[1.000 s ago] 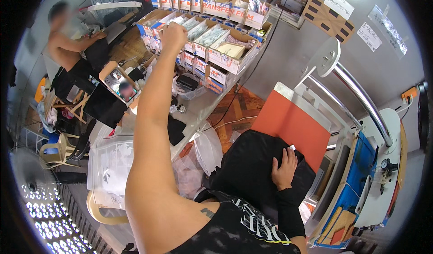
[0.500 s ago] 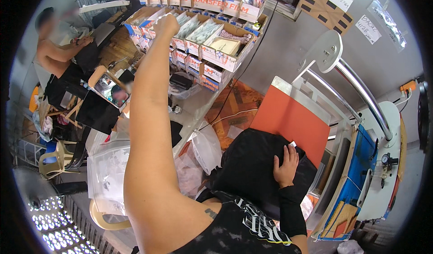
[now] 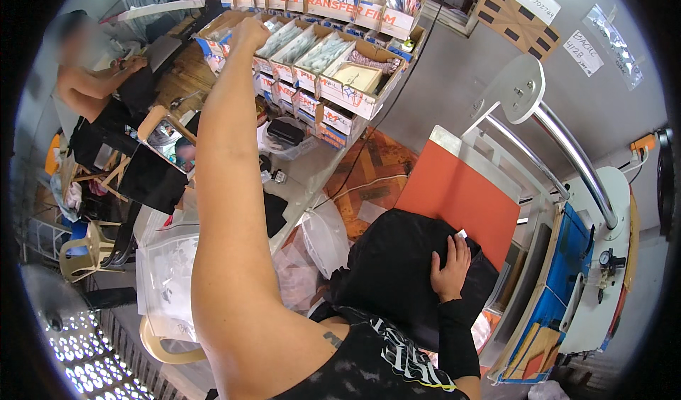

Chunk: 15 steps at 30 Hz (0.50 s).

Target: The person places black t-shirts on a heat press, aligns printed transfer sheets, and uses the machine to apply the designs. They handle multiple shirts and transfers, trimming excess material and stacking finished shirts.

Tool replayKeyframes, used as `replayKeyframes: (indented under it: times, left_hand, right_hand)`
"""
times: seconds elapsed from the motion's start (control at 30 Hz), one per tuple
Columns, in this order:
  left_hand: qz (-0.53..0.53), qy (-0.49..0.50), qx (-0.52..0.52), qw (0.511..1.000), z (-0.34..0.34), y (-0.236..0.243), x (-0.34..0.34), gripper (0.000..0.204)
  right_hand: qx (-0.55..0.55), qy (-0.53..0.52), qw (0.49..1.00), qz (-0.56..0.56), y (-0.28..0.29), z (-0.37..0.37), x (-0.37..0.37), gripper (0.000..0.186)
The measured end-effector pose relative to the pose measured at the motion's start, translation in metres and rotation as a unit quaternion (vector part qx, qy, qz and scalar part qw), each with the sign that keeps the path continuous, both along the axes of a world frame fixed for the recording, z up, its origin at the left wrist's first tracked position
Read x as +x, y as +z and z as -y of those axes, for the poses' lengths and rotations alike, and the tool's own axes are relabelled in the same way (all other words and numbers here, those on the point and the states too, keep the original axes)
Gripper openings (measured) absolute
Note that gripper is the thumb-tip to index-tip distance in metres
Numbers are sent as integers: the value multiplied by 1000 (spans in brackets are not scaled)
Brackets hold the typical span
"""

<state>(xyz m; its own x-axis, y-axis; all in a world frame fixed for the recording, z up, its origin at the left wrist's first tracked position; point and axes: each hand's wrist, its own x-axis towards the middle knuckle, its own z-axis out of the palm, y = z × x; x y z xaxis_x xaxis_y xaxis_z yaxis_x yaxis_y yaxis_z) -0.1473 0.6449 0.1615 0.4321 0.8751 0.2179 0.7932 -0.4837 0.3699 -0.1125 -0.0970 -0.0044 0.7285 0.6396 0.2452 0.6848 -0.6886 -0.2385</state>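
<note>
Black garment [image 3: 397,272] lies on the orange press pad [image 3: 461,194], my right hand [image 3: 452,269] flat on it as before, fingers spread. My left hand [image 3: 250,31] has stretched further into the cardboard boxes [image 3: 333,66] on the shelf; its fingers I cannot tell.

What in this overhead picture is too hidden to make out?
- Left hand fingertips, head view: they dip into a cardboard box, so any grasp is hidden.
- Garment under the right hand: black folds hide its shape.
- Orange platen: the garment covers its near end.
</note>
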Motion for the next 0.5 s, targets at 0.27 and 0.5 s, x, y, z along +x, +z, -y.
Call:
replayKeyframes:
  times: [0.27,0.5]
  left_hand:
    - [-28,-42,16,999,-3,0,15,25]
    - [-35,-74,9,997,-17,-7,30,27]
  right_hand:
    - [-1,2,1000,-2,-1,0,0,57]
    - [-12,-6,1000,-12,1,-2,0,57]
